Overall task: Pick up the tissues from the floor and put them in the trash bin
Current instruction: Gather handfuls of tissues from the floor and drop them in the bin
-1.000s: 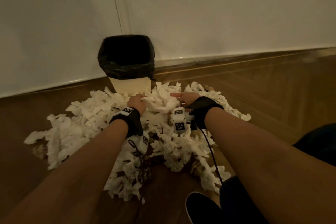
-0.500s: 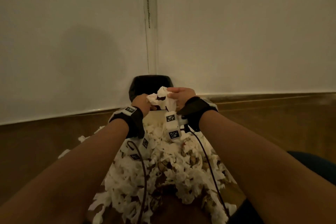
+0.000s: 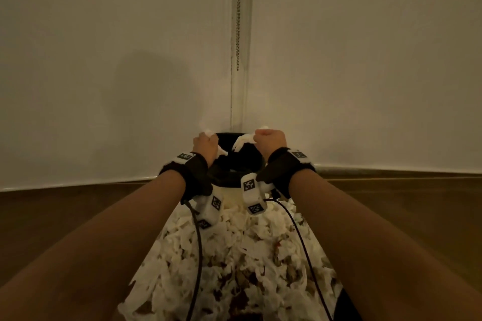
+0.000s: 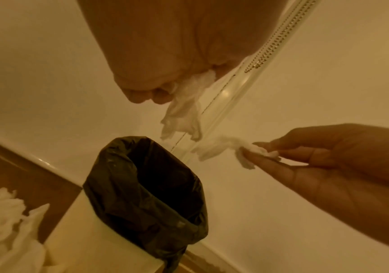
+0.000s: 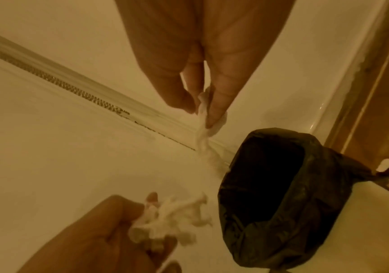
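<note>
Hands now raised over the bin, a scrap of tissue in each.

Half a second ago both hands shared one wad just in front of the bin; now the left hand [image 3: 205, 144] grips its own crumpled tissue [image 4: 182, 118] and the right hand [image 3: 270, 138] pinches a thinner strip [image 5: 204, 122] between straight fingertips, the two apart above the black-lined trash bin [image 4: 146, 188]. Neither piece is inside yet, so letting go looks like the next step. Most of the job remains: the tissue pile [image 3: 234, 263] covers the floor [image 3: 78, 206] below the arms.
</note>
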Demonstrator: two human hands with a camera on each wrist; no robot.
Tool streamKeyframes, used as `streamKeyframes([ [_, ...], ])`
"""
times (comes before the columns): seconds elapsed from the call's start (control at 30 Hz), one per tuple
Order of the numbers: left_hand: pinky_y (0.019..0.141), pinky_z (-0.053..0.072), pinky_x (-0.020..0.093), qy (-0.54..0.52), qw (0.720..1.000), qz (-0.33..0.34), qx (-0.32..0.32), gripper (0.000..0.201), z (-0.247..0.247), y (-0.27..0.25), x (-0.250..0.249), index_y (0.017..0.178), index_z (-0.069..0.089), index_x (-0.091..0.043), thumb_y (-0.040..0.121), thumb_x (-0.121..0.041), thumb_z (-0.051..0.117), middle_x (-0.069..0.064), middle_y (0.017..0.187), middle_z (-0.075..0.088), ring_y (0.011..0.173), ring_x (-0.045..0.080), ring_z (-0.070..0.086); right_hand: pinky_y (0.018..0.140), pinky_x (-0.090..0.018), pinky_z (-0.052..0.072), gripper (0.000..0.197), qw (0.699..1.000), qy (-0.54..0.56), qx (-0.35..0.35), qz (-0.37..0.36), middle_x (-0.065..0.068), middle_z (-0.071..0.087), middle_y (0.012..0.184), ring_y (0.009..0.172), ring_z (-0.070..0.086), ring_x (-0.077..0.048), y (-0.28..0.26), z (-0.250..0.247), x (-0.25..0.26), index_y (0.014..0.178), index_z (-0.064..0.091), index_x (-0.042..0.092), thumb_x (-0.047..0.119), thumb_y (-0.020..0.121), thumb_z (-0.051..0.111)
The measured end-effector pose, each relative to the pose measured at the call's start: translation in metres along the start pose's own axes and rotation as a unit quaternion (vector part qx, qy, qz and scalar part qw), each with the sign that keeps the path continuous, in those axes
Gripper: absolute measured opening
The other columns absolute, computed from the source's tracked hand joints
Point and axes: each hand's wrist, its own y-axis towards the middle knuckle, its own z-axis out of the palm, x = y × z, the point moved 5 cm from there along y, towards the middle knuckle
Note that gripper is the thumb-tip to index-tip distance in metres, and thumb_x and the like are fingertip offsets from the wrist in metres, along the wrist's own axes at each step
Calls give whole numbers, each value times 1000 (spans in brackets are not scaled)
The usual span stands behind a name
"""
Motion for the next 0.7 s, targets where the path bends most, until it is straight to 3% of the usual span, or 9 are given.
streamKeyframes([
  [0.03, 98, 38, 34, 21, 1000, 13, -6, 34, 1, 5, 0, 130, 42, -1, 100, -15, 32, 21, 131, 37, 121, 36, 42, 92, -23, 42, 15, 1000, -3, -1, -7, -11, 56, 104, 100, 53, -23, 4, 4, -1, 86, 66, 3, 1, 89, 52],
  [0.1, 104, 36, 30, 21, 998, 59, -24, 33, 3, 15, 0, 126, 49, -3, 99, -7, 31, 16, 133, 26, 117, 30, 42, 89, -17, 35, 22, 999, -18, -13, -26, -6, 45, 117, 105, 49, -21, 11, 10, -4, 109, 61, 1, 1, 91, 47],
  [0.13, 102, 37, 25, 12, 996, 83, -41, 32, 3, 19, -1, 120, 54, -4, 98, -4, 31, 12, 127, 25, 111, 26, 42, 91, -14, 31, 35, 997, -55, -13, -52, -6, 39, 128, 112, 48, -23, 14, 12, -6, 125, 52, -1, 0, 90, 46],
  [0.2, 92, 39, 16, 6, 991, 116, -71, 33, 0, 27, -2, 111, 60, -3, 96, 2, 31, 8, 117, 24, 100, 21, 43, 97, -14, 30, 48, 980, -163, 9, -110, -8, 27, 139, 116, 47, -27, 16, 22, -7, 135, 42, 0, -3, 87, 44],
  [0.27, 91, 41, 17, 45, 986, 147, -70, 33, 0, 34, -1, 108, 65, -5, 94, 2, 36, 15, 119, 41, 102, 26, 51, 103, -21, 35, 52, 955, -258, 39, -144, -8, 25, 140, 114, 48, -29, 18, 33, -13, 135, 42, 2, -3, 83, 45],
  [0.33, 88, 46, 29, 74, 984, 153, -56, 24, 2, 38, 4, 106, 68, -7, 91, -4, 50, 21, 114, 56, 102, 32, 58, 106, -25, 36, 55, 946, -286, 64, -138, -8, 25, 140, 118, 48, -28, 20, 41, -23, 137, 41, 3, -2, 82, 48],
  [0.43, 82, 45, 31, 136, 980, 144, -28, 22, 15, 42, 19, 108, 66, -9, 89, -8, 55, 22, 111, 58, 98, 34, 58, 105, -29, 35, 61, 934, -323, 114, -99, -9, 25, 144, 126, 42, -29, 22, 52, -44, 142, 35, 8, -1, 84, 52],
  [0.57, 85, 43, 28, 223, 967, 115, 40, 36, 39, 44, 43, 129, 51, -11, 93, -9, 48, 20, 121, 54, 104, 30, 56, 97, -37, 41, 45, 877, -435, 182, -89, -17, 40, 136, 120, 46, -34, 21, 60, -62, 135, 42, 7, 9, 91, 49],
  [0.7, 94, 42, 31, 213, 968, 122, 44, 42, 41, 40, 47, 135, 44, -12, 94, -20, 51, 14, 124, 54, 112, 26, 54, 100, -33, 42, 43, 903, -402, 126, -85, -12, 43, 136, 122, 47, -29, 27, 44, -62, 132, 50, 15, 10, 90, 52],
])
